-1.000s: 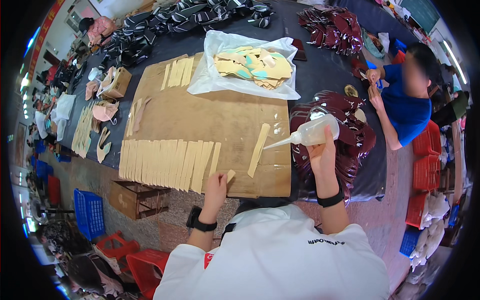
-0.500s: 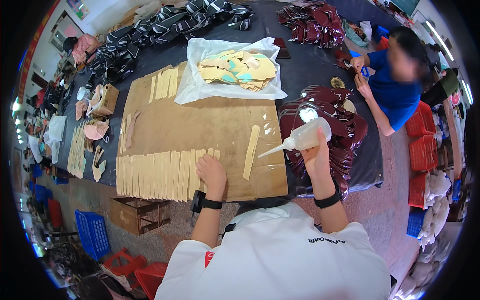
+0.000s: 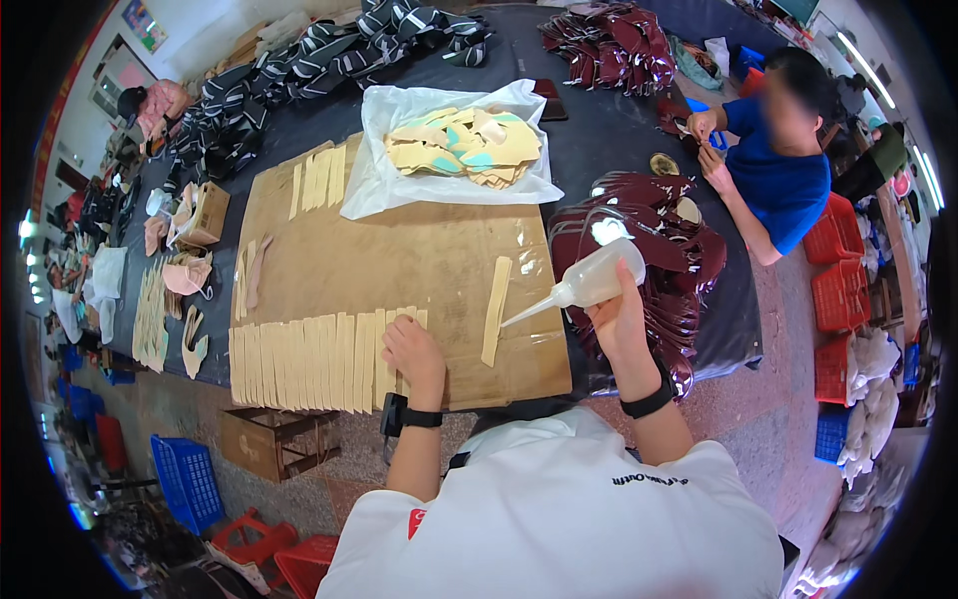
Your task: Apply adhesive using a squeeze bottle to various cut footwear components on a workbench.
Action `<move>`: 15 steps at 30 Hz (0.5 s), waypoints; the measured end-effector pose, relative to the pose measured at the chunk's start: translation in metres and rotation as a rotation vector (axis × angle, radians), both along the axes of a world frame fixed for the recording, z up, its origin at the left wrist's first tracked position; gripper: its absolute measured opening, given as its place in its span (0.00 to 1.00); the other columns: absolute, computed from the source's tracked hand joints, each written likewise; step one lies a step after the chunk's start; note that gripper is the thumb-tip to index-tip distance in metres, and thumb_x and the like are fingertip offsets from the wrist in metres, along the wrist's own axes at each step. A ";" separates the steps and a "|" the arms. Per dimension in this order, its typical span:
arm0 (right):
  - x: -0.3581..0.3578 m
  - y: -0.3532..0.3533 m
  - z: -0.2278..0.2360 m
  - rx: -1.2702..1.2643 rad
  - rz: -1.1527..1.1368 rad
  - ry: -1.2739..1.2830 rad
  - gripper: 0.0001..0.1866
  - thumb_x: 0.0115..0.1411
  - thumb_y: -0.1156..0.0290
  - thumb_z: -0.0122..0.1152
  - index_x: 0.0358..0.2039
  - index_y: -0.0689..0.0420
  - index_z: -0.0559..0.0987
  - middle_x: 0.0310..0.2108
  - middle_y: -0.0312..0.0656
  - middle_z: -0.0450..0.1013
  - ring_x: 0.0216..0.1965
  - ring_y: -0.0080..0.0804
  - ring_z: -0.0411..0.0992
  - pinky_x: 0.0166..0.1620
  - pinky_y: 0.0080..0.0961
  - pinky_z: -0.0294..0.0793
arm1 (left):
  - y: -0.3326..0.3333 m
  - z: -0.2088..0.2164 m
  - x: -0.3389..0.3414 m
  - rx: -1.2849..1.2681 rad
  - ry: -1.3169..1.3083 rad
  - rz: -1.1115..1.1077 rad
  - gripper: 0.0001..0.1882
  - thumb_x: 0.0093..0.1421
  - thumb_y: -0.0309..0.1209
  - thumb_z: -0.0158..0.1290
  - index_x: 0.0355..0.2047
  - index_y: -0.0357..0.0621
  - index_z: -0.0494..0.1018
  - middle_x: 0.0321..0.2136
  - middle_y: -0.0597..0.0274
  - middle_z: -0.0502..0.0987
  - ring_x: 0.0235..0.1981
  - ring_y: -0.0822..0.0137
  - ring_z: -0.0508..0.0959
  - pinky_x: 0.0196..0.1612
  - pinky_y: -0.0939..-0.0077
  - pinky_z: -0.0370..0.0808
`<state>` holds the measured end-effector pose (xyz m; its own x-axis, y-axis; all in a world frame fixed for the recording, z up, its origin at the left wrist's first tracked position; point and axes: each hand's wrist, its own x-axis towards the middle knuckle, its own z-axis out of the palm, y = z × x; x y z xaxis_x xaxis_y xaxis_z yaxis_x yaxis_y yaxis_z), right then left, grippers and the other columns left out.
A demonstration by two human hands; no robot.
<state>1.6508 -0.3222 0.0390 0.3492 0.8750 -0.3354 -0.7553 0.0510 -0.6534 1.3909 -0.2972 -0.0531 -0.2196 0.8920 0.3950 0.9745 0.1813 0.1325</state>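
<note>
My right hand (image 3: 621,317) is wrapped round a translucent squeeze bottle (image 3: 599,276) with a long thin nozzle. The bottle is tilted, and its nozzle tip is at the right edge of a single cream strip (image 3: 496,311) lying apart on the cardboard. My left hand (image 3: 413,351) rests on the right end of a row of similar cream strips (image 3: 304,361), laid side by side along the near edge. Its fingers lie over the last strips; I see nothing lifted in them.
A brown cardboard sheet (image 3: 399,250) covers the dark table. At its far edge is a white plastic bag (image 3: 369,185) with cream pieces (image 3: 464,150). Glossy maroon pieces (image 3: 639,240) are piled at right, near a person in blue (image 3: 783,180). A small box (image 3: 205,215) stands left.
The bottle's nozzle has come down and left to the edge of the lone strip. My left hand stays on the row. The whole view has shifted slightly.
</note>
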 end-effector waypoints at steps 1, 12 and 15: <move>0.002 0.000 -0.001 0.001 -0.006 0.000 0.27 0.55 0.58 0.55 0.50 0.59 0.60 0.45 0.43 0.65 0.47 0.34 0.67 0.47 0.33 0.70 | -0.001 0.010 0.005 0.001 0.000 -0.006 0.05 0.52 0.28 0.47 0.29 0.45 0.64 0.27 0.62 0.65 0.33 0.61 0.66 0.34 0.67 0.60; -0.002 0.010 -0.014 -0.076 0.144 0.231 0.26 0.57 0.50 0.49 0.50 0.53 0.62 0.43 0.40 0.67 0.45 0.34 0.68 0.45 0.30 0.70 | 0.046 0.006 0.102 -0.145 -0.541 -0.403 0.12 0.48 0.28 0.54 0.32 0.36 0.69 0.30 0.48 0.69 0.34 0.50 0.69 0.37 0.61 0.67; -0.003 0.022 -0.019 -0.115 0.201 0.288 0.32 0.54 0.45 0.49 0.50 0.56 0.61 0.45 0.45 0.64 0.46 0.44 0.65 0.47 0.36 0.68 | 0.053 0.002 0.099 -0.207 -0.689 -0.367 0.11 0.48 0.28 0.55 0.31 0.35 0.71 0.29 0.49 0.70 0.33 0.50 0.71 0.36 0.62 0.68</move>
